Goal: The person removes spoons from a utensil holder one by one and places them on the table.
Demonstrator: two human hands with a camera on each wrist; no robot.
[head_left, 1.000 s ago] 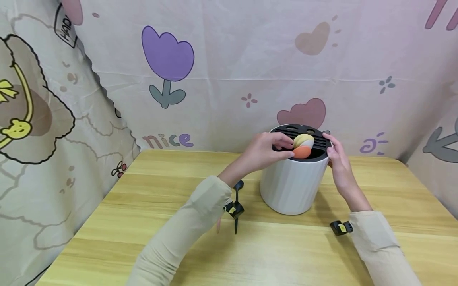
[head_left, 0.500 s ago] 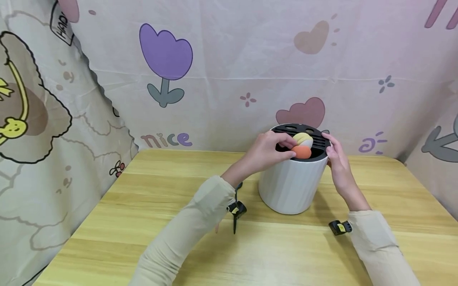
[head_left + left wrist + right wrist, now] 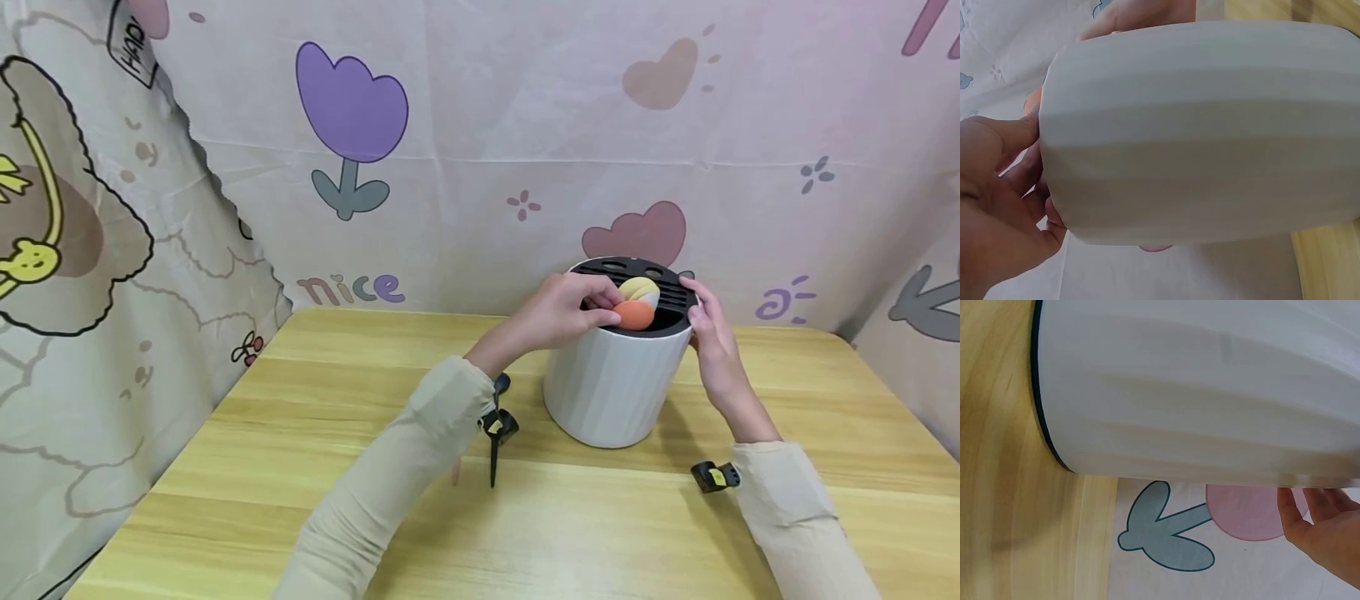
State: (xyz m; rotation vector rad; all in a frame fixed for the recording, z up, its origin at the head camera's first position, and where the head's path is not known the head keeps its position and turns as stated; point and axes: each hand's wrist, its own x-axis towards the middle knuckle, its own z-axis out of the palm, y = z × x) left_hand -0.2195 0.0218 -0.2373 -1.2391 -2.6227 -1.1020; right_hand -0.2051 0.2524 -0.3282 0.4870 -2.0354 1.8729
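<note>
A white ribbed utensil holder (image 3: 611, 387) stands upright, topped by a black slotted lid (image 3: 611, 268) with an opening at the front. My left hand (image 3: 558, 312) reaches over this opening and pinches an orange rounded piece (image 3: 634, 315) between thumb and fingers. Against it sits a yellow and white rounded piece (image 3: 640, 289); whether the fingers also hold that one is unclear. My right hand (image 3: 716, 358) grips the holder's rim from the right. In the left wrist view, the holder's wall hides most of what the left fingers (image 3: 1019, 134) hold.
On the wooden table (image 3: 300, 400), left of the holder, lies a thin black spoon (image 3: 494, 467), partly behind the left wrist camera. Beside it a pink stick (image 3: 456, 473) shows, mostly covered by the sleeve. A printed cloth (image 3: 480, 100) hangs behind the table.
The orange piece has turned from a flat oval to a rounder face as my left fingers shifted slightly. My right hand keeps its place on the rim.
</note>
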